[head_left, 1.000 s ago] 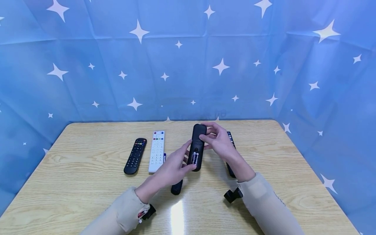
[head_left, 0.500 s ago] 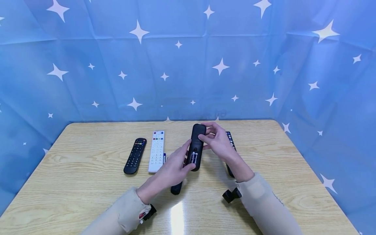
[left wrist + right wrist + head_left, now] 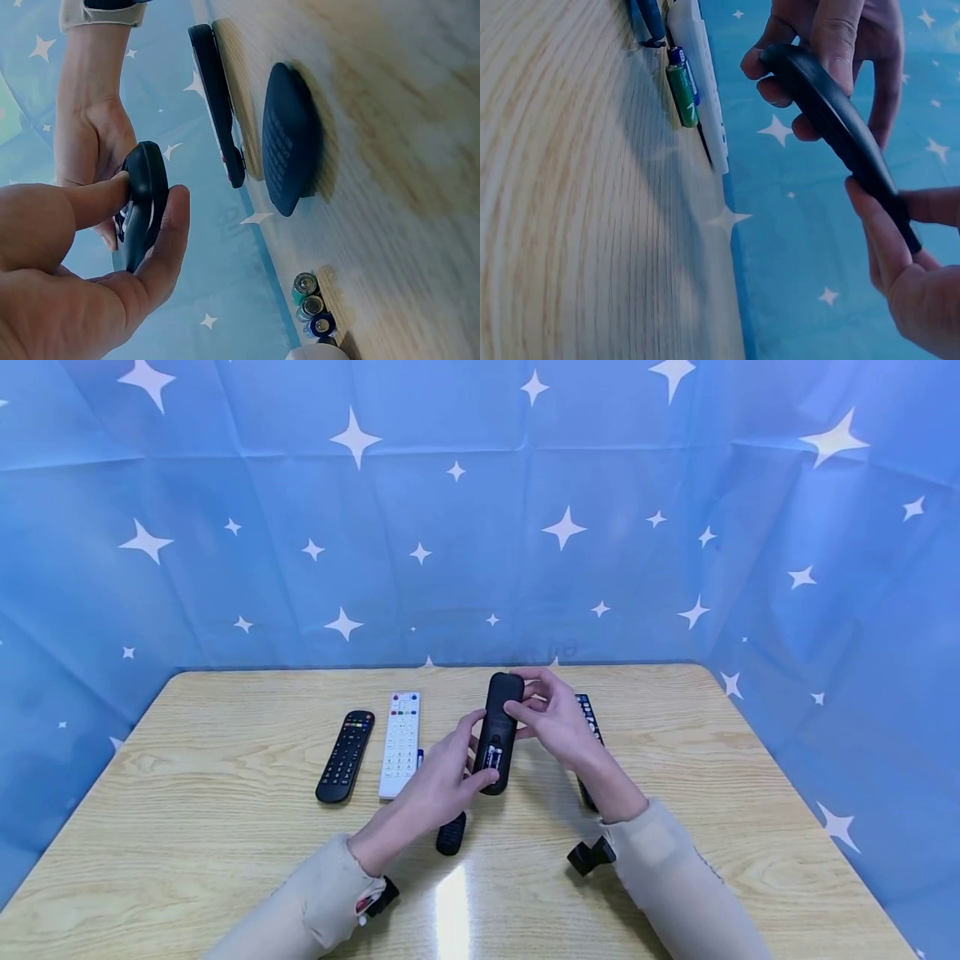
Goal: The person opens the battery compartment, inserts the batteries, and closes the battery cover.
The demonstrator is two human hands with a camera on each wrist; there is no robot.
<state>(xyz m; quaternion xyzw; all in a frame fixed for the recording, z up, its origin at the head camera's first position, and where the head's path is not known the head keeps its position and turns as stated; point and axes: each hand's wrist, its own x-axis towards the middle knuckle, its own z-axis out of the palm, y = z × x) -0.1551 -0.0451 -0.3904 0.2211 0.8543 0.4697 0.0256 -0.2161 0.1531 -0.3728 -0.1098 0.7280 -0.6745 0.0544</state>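
Observation:
Both hands hold a black remote control (image 3: 501, 714) above the table, its back turned up and its battery compartment uncovered. Batteries (image 3: 492, 756) show inside the compartment at its near end. My left hand (image 3: 438, 781) grips that end, thumb on the near edge and fingers along the left side. The far end is pinched by my right hand (image 3: 557, 720), thumb on the back. In the right wrist view the remote control (image 3: 840, 120) appears edge-on between both hands. A black piece (image 3: 451, 835) lies partly hidden below my left hand; the left wrist view shows small print on this black piece (image 3: 285, 142).
A black remote control (image 3: 345, 757) and a white one (image 3: 401, 743) lie on the left of the wooden table (image 3: 225, 860). Loose batteries (image 3: 309, 304) stand beside the white one. Another dark remote control (image 3: 589, 714) lies behind my right forearm. A blue star-patterned cloth (image 3: 480, 510) hangs behind.
The held remote control has shifted slightly left and tilted a little. Both hands keep their hold, and my left fingers and thumb have moved slightly left with it.

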